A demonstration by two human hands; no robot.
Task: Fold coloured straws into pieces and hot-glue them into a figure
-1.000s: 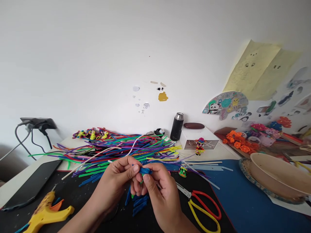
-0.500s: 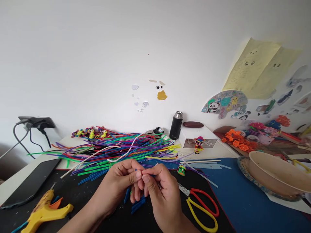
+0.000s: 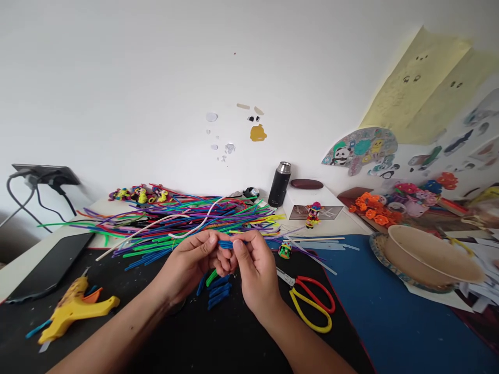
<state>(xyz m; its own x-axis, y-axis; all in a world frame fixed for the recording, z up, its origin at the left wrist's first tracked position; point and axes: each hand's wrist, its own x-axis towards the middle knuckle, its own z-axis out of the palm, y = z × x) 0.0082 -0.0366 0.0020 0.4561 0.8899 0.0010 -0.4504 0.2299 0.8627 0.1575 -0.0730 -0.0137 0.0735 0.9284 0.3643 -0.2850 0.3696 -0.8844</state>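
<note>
Between the fingertips of both hands is a short blue pipe cleaner piece point(image 3: 226, 244), which looks folded or doubled. My left hand point(image 3: 198, 252) pinches its left end, and my right hand point(image 3: 251, 259) pinches the right end with thumb and forefinger. Just below the hands, several cut blue pipe cleaner pieces point(image 3: 219, 295) and a green piece point(image 3: 211, 278) lie on the black mat point(image 3: 187, 337). Scissors point(image 3: 312, 306) with one red and one yellow handle rest right of my right hand, blades partly behind it.
A yellow glue gun point(image 3: 78, 306) and a black phone-like slab point(image 3: 50, 267) lie at left. Behind my hands spreads a heap of coloured pipe cleaners point(image 3: 187, 218). A black flask point(image 3: 279, 184), a white box point(image 3: 312, 200), a small green figure point(image 3: 285, 251) and a beige bowl point(image 3: 432, 259) stand beyond.
The view has tilted down a little. Both hands have turned slightly, so the blue piece between them now shows clearly. More of the cut pieces on the mat are visible.
</note>
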